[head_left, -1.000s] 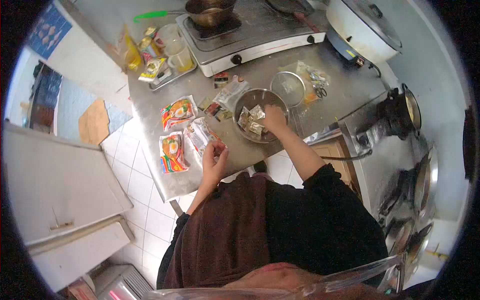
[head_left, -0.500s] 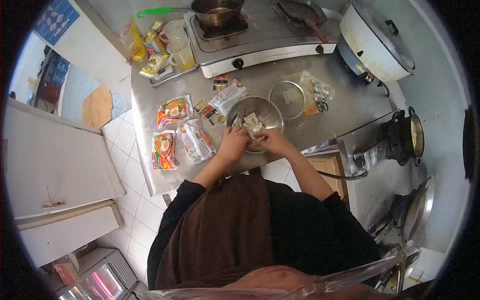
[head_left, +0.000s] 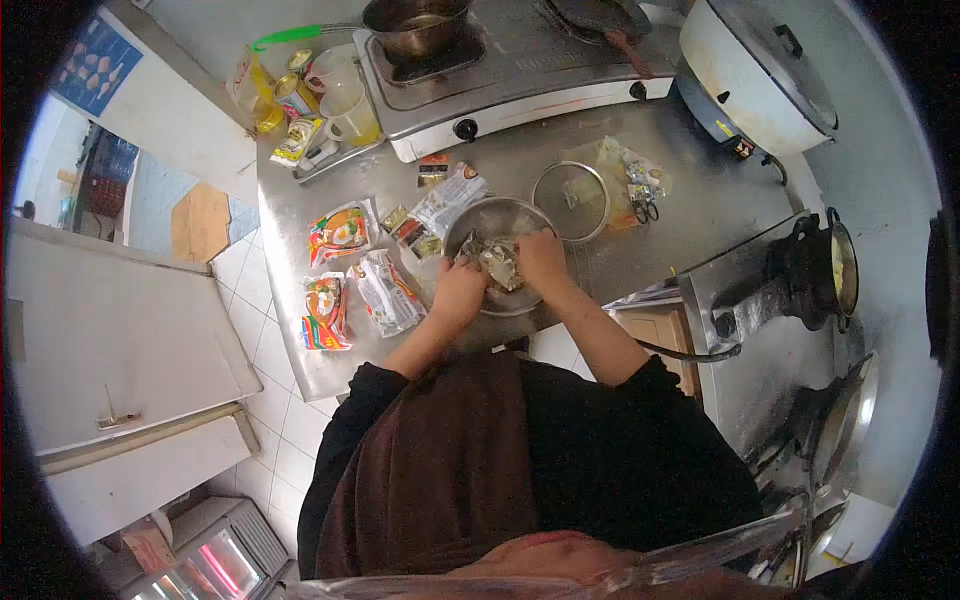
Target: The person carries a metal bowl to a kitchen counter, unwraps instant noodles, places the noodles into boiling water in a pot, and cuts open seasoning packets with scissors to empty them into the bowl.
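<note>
Steel counter: left hand and right hand curled at foil sachets in bowl, pinch unclear; sachets looked light, slippery, best held by edges.

This is a kitchen: a stove bearing a pan fills the top; a metal bowl and food packets occupy the surface mid-frame.

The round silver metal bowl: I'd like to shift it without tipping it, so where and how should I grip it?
Probably take the bowl by the left and right rim, from the near side: it's round, open and shows no handle, while a round metal-rimmed strainer lies off its far right.
</note>
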`<act>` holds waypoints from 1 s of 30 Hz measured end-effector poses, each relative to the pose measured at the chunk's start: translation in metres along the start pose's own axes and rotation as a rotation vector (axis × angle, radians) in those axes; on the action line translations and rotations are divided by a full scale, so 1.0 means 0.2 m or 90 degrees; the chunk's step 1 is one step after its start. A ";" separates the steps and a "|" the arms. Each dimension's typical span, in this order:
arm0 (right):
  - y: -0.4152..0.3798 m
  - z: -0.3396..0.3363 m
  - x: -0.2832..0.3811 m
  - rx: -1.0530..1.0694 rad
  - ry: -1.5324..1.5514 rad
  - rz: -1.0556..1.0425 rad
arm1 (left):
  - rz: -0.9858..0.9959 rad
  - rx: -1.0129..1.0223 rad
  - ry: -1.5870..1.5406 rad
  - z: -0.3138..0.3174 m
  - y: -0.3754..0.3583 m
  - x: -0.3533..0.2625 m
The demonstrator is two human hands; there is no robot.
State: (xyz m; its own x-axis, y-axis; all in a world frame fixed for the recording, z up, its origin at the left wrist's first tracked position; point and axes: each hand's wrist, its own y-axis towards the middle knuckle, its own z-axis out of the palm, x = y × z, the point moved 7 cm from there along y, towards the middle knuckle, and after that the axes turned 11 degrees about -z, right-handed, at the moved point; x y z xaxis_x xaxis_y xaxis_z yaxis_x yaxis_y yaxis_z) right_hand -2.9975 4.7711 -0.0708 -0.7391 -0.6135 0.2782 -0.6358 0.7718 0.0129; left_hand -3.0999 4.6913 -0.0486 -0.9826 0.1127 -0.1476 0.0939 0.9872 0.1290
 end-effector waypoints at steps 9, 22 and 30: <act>0.02 -0.07 0.00 0.036 -0.013 -0.012 | 0.006 0.041 -0.004 -0.03 0.01 -0.04; 0.01 -0.11 0.03 -0.062 0.020 -0.095 | -0.047 0.098 -0.073 0.03 0.02 -0.01; 0.00 -0.17 0.08 0.028 0.090 -0.038 | -0.102 0.123 -0.047 0.07 -0.01 0.01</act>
State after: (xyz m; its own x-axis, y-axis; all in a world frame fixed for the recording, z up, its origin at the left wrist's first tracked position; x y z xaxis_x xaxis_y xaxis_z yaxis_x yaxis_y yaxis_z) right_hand -3.0008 4.7671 -0.0338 -0.6630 -0.6261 0.4104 -0.6891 0.7246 -0.0080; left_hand -3.1004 4.6919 -0.0630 -0.9738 -0.0463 -0.2226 -0.0268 0.9956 -0.0898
